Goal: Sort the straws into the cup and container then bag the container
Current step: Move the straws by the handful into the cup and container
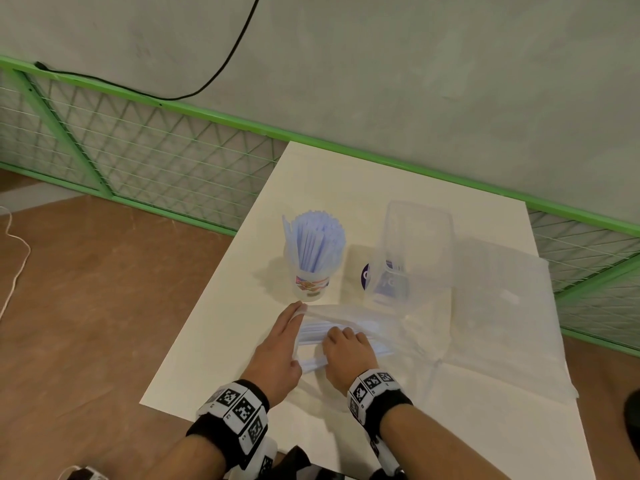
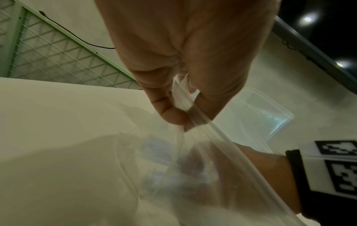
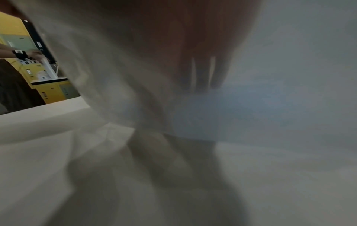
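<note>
White table (image 1: 221, 344) at frame centre held a cup (image 1: 309, 285) of straws (image 1: 315, 242); left hand (image 1: 281, 348) pinched a bag (image 2: 218, 133), right hand (image 1: 346, 356) curled on loose straws.

A green-framed wire mesh fence (image 1: 145, 157) runs from nine o'clock to three o'clock; a thin black cable (image 1: 221, 69) hangs at eleven o'clock on the grey wall (image 1: 415, 64).

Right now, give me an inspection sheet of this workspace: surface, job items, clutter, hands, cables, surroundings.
Surface: white table, part covered by clear plastic bags.
Job's things: cup upright, full of straws; clear container upright, nearly empty; straw bundle inside a bag.
Clutter: nothing seen.
Hands: left hand pinches the bag's edge; right hand reaches inside, grip unclear.
Cables: black cable on wall; white cord on floor.
Surroundings: green mesh fence, grey wall.
</note>
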Motion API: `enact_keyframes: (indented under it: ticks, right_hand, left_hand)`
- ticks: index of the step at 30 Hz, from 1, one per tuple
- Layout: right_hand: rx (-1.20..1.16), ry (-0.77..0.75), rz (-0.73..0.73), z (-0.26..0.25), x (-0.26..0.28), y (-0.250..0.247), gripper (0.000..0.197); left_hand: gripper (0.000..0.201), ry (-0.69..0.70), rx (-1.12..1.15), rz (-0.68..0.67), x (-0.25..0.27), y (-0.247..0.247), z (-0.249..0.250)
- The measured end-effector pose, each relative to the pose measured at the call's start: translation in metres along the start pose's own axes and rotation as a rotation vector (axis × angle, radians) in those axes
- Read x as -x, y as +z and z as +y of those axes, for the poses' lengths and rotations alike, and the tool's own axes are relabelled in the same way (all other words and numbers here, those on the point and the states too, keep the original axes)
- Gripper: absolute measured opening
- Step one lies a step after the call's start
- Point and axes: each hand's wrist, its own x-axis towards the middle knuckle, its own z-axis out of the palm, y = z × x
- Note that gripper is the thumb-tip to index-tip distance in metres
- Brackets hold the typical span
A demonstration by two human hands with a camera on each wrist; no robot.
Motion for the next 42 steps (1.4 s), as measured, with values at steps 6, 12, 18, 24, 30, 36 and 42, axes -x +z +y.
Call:
enact_keyframes:
  ticks: [6, 12, 18, 24, 30, 36, 42]
  right_hand:
    - [-0.098, 0.013, 0.025, 0.002, -0.003, 0.000, 0.048]
    - [-0.059, 0.016, -0.047, 0.001, -0.007, -0.005, 0.038]
    - [-0.038, -0.012, -0.114, 0.000, -0.007, -0.006, 0.036]
    - [-0.029, -0.052, -0.112, -0.003, -0.002, -0.003, 0.048]
    - [-0.094, -0.031, -0.072, -0.002, 0.001, -0.006, 0.053]
    - [0.001, -0.040, -0.081, -0.001, 0.001, -0.007, 0.045]
    - [0.065, -0.070, -0.081, -0.001, 0.003, -0.002, 0.048]
  left_hand:
    - [0.091, 0.003, -0.011, 0.001, 0.000, -0.001, 0.000]
    - [0.091, 0.001, -0.015, 0.000, -0.001, -0.003, 0.000]
    - [0.089, -0.022, -0.014, -0.003, 0.000, -0.005, 0.001]
    - [0.090, -0.029, -0.028, -0.003, 0.000, -0.004, -0.001]
    - [0.089, -0.026, -0.027, -0.010, -0.001, -0.004, -0.002]
    - [0.089, -0.034, -0.038, -0.004, -0.001, -0.003, -0.001]
    - [0.090, -0.029, -0.035, -0.005, -0.002, -0.003, -0.002]
